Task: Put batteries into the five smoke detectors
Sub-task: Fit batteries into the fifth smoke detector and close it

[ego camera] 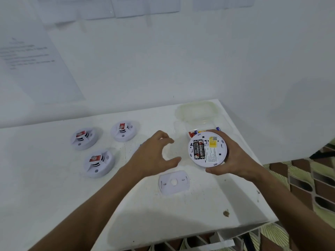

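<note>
Above the table (54, 178), right hand (233, 160) grips the loaded smoke detector (206, 149) — left hand (154, 156), fingers spread, empty — next seat the mounting plate (174, 182) squarely.

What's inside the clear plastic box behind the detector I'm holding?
Loose batteries lie in the clear box; the held detector in the right hand covers most of them.

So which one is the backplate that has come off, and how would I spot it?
Start at the white table and find its near right part. The backplate lies flat there, just below the right hand. Unlike the domed detectors, it is a thin flat disc with a centre hole.
</note>
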Demonstrator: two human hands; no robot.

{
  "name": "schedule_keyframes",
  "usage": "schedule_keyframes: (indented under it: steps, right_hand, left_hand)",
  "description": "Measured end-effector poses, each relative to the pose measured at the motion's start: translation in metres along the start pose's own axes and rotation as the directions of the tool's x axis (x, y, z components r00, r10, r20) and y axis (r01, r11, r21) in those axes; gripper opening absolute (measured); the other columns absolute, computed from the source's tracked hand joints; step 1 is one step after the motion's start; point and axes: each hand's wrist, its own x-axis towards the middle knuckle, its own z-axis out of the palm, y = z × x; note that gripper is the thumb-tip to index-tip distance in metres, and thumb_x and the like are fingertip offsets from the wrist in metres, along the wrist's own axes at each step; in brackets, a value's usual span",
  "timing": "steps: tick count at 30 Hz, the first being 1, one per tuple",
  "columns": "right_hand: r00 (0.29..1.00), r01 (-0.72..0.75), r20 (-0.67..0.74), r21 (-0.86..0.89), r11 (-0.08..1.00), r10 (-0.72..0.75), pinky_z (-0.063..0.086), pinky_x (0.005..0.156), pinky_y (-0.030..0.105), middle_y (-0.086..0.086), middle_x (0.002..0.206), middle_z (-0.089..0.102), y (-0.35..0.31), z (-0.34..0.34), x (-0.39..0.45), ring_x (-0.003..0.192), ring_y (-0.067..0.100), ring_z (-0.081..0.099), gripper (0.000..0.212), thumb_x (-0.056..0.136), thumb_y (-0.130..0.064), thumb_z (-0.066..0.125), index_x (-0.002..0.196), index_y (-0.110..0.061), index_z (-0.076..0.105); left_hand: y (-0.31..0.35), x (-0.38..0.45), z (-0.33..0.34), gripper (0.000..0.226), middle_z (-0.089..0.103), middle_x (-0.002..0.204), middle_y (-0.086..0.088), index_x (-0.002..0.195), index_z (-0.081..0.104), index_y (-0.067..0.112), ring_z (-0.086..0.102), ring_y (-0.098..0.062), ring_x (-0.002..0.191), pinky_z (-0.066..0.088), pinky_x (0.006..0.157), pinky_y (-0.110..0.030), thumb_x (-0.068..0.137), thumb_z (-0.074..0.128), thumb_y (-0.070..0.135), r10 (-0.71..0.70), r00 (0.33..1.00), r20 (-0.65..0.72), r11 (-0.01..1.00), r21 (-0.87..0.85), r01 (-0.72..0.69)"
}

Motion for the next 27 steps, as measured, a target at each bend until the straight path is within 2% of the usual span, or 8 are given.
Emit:
schedule_keyframes:
  steps: [4,7,11,14,17,20,23,27]
  right_hand:
    - [0.999,0.007,-0.036,-0.026,1.000,-0.008,0.054,0.095,0.028,-0.013,0.128,0.059,-0.001,-0.008,0.006,0.123,0.014,0.056,0.094,0.054,-0.006,0.090,0.135,-0.025,0.047]
    - [0.999,0.017,-0.039,-0.043,0.999,-0.019,0.054,0.096,0.031,-0.007,0.130,0.059,-0.002,-0.012,0.009,0.123,0.018,0.056,0.096,0.055,-0.003,0.091,0.136,-0.027,0.047]
    - [0.998,0.016,-0.056,-0.027,0.999,-0.018,0.055,0.097,0.043,0.002,0.132,0.057,-0.002,-0.016,0.013,0.122,0.023,0.056,0.099,0.053,-0.003,0.092,0.138,-0.024,0.045]
    - [0.997,0.018,-0.079,-0.028,0.999,-0.021,0.055,0.096,0.045,0.002,0.132,0.057,-0.001,-0.016,0.016,0.121,0.023,0.057,0.098,0.052,-0.004,0.091,0.137,-0.024,0.046]
    - [0.996,0.018,-0.087,-0.032,0.999,-0.021,0.055,0.095,0.047,0.007,0.134,0.054,0.003,-0.014,0.017,0.122,0.024,0.057,0.099,0.051,-0.003,0.090,0.136,-0.028,0.046]
    - [0.995,0.022,-0.095,-0.019,1.000,-0.024,0.055,0.095,0.045,0.008,0.133,0.053,0.004,-0.013,0.019,0.121,0.022,0.057,0.099,0.049,-0.003,0.089,0.135,-0.028,0.046]
    - [0.995,0.033,-0.093,-0.019,0.999,-0.035,0.056,0.093,0.040,0.007,0.132,0.054,0.005,-0.012,0.022,0.120,0.022,0.057,0.099,0.050,0.000,0.088,0.136,-0.025,0.045]
    - [0.994,0.046,-0.093,-0.025,0.999,-0.048,0.055,0.089,0.029,0.001,0.128,0.056,0.006,-0.009,0.026,0.116,0.015,0.059,0.098,0.051,0.003,0.086,0.136,-0.021,0.045]
  left_hand:
    - [0.021,0.023,-0.018,0.055,0.051,0.122,0.011,0.126,0.060,0.025,0.055,0.001,0.062,0.043,0.069,-0.016,0.078,0.074,0.047,0.096,0.995,-0.019,0.990,-0.104,-0.097]
    - [0.038,0.037,-0.027,0.049,0.056,0.121,0.011,0.122,0.061,0.029,0.066,-0.006,0.065,0.050,0.066,-0.016,0.077,0.078,0.035,0.168,0.985,0.038,0.967,-0.199,-0.157]
    - [0.049,0.049,-0.027,0.047,0.059,0.117,0.017,0.116,0.056,0.033,0.069,-0.006,0.077,0.057,0.070,-0.028,0.074,0.077,0.036,0.136,0.970,0.201,0.979,-0.178,-0.101]
    - [0.051,0.054,-0.021,0.044,0.064,0.107,0.016,0.110,0.056,0.028,0.069,-0.008,0.074,0.058,0.071,-0.035,0.072,0.078,0.031,0.126,0.967,0.222,0.977,-0.197,-0.082]
    - [0.052,0.058,-0.019,0.046,0.067,0.100,0.013,0.108,0.058,0.026,0.068,-0.006,0.077,0.059,0.070,-0.033,0.068,0.080,0.031,0.110,0.968,0.224,0.983,-0.169,-0.072]
    - [0.054,0.061,-0.018,0.047,0.068,0.097,0.010,0.108,0.060,0.025,0.067,-0.006,0.077,0.057,0.066,-0.026,0.066,0.081,0.029,0.106,0.971,0.216,0.985,-0.157,-0.073]
    - [0.057,0.062,-0.018,0.047,0.068,0.094,0.009,0.109,0.062,0.022,0.060,-0.003,0.065,0.053,0.064,-0.021,0.066,0.081,0.028,0.109,0.973,0.205,0.990,-0.105,-0.089]
    - [0.055,0.063,-0.019,0.050,0.069,0.096,0.005,0.111,0.061,0.018,0.064,-0.011,0.080,0.057,0.072,-0.033,0.067,0.081,0.030,0.124,0.969,0.215,0.992,-0.050,-0.115]
